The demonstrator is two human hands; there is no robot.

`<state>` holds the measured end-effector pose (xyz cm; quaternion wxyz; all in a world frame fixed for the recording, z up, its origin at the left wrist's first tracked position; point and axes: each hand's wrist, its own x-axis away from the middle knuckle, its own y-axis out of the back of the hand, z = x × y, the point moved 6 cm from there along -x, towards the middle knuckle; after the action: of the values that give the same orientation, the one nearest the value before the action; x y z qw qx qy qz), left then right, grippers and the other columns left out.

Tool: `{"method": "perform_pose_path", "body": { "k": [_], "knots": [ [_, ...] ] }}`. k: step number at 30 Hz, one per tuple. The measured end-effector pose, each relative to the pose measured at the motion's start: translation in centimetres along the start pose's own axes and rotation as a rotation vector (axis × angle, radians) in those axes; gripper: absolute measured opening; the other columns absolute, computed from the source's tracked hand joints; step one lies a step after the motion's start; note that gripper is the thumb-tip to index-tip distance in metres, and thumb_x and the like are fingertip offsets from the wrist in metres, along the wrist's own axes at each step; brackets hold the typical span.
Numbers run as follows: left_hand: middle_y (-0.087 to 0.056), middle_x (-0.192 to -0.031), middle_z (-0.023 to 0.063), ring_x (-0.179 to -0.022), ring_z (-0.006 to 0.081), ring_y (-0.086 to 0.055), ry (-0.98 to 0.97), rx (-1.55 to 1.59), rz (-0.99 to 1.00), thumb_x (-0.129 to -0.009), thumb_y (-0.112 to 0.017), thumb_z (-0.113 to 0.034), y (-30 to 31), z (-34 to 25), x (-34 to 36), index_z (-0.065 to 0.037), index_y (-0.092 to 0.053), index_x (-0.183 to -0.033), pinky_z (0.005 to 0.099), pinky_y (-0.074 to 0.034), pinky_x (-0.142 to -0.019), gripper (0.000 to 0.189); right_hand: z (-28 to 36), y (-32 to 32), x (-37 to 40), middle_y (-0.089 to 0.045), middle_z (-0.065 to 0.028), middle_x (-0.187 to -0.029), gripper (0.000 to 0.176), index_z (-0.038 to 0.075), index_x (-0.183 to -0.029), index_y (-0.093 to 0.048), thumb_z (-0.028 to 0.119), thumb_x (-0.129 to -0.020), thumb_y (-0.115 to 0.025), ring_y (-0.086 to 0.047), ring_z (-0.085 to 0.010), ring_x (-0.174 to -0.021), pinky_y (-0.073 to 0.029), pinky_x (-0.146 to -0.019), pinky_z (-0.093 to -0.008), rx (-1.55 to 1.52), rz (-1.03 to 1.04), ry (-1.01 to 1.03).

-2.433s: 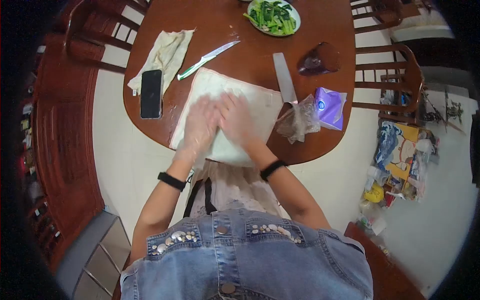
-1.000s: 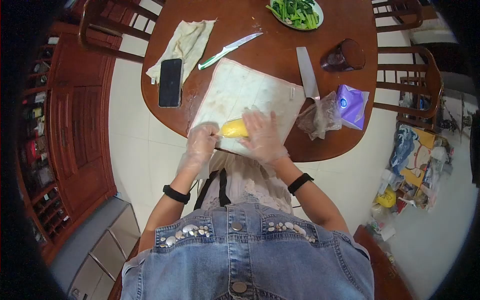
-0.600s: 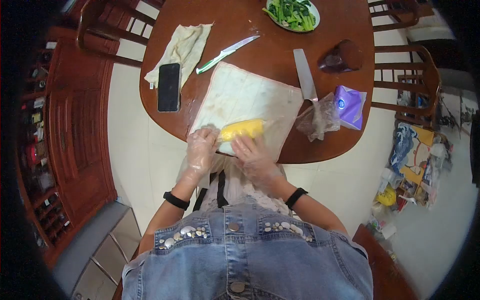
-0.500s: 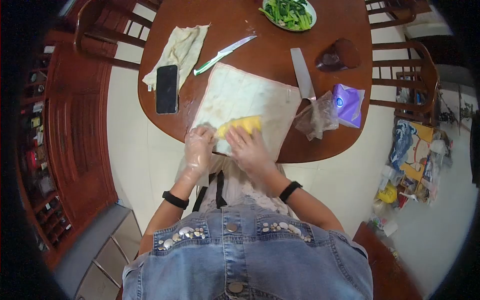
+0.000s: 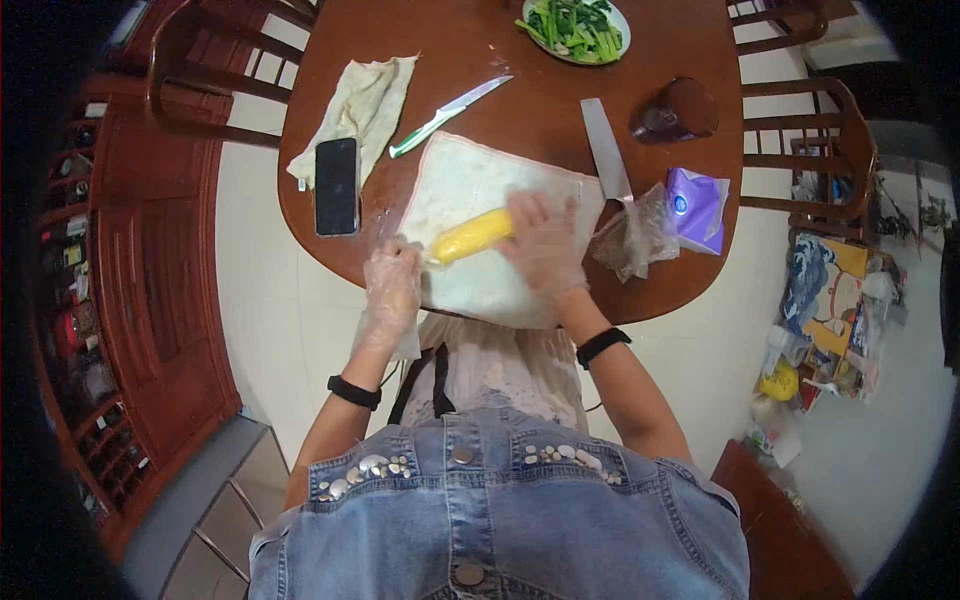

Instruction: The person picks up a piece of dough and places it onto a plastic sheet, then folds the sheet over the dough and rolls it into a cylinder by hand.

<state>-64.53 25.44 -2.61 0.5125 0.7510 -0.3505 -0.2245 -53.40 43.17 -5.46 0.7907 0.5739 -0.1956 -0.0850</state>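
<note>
Dough (image 5: 470, 235): yellow log on mat (image 5: 480, 295), likely half rolled.
Left hand (image 5: 392, 285): fingers curled at left end, grip unclear.
Right hand (image 5: 545, 245): fingers flat on right end.

On my bench (image 5: 520, 60) a black phone (image 5: 337, 186) lies by a crumpled rag (image 5: 355, 105). Farther off are a green-handled knife (image 5: 447, 104), a cleaver (image 5: 605, 147), a dark cup (image 5: 675, 110), a purple packet (image 5: 697, 208), a plastic bag (image 5: 636, 238) and 1 plate of greens (image 5: 574, 22).

Head camera — high above, facing down, wide fisheye
</note>
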Motion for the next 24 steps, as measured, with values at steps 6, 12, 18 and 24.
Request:
{"method": "perform_pose_path", "body": {
  "k": [6,12,18,24],
  "knots": [
    [-0.054,-0.116,0.0169,-0.105,0.0362,-0.051,-0.009,0.056,-0.097,-0.080,-0.062,-0.014,1.5,-1.4,1.0,-0.003,-0.061,-0.109,0.0491,-0.039,-0.089,0.031,1.9,-0.9,3.7,-0.034,-0.0100,-0.149,0.068,0.008,-0.141,-0.038,0.047,-0.088,-0.051,-0.029,-0.0273,-0.137,-0.014,-0.111,-0.0564,0.079,-0.167,0.147],
    [-0.061,-0.103,0.0120,-0.098,0.0315,-0.056,0.009,0.035,-0.093,-0.073,-0.067,-0.011,-0.2,-0.9,-0.2,-0.007,-0.063,-0.105,0.0447,-0.040,-0.086,0.032,8.1,-0.8,1.3,-0.030,-0.0088,-0.151,0.063,0.009,-0.142,-0.037,0.041,-0.090,-0.051,-0.023,-0.0246,-0.141,-0.007,-0.113,-0.0567,-0.028,0.016,0.369],
    [-0.064,-0.091,0.0110,-0.090,0.0312,-0.059,0.099,0.050,-0.059,-0.074,-0.066,-0.008,-0.3,0.6,-1.3,-0.006,-0.065,-0.087,0.0420,-0.043,-0.081,0.013,6.2,-1.1,-1.5,-0.030,-0.0071,-0.151,0.065,0.011,-0.144,-0.034,0.043,-0.090,-0.050,-0.023,-0.0226,-0.141,-0.010,-0.113,-0.0564,0.044,-0.062,0.255],
    [-0.063,-0.099,0.0102,-0.094,0.0302,-0.057,0.102,0.091,-0.038,-0.075,-0.066,-0.010,-0.8,1.1,-0.7,-0.007,-0.065,-0.092,0.0422,-0.041,-0.085,0.018,-1.4,-0.9,-0.2,-0.033,-0.0116,-0.148,0.062,0.012,-0.144,-0.034,0.038,-0.090,-0.052,-0.028,-0.0249,-0.138,-0.012,-0.112,-0.0568,0.013,-0.045,0.046]
  ]
}}
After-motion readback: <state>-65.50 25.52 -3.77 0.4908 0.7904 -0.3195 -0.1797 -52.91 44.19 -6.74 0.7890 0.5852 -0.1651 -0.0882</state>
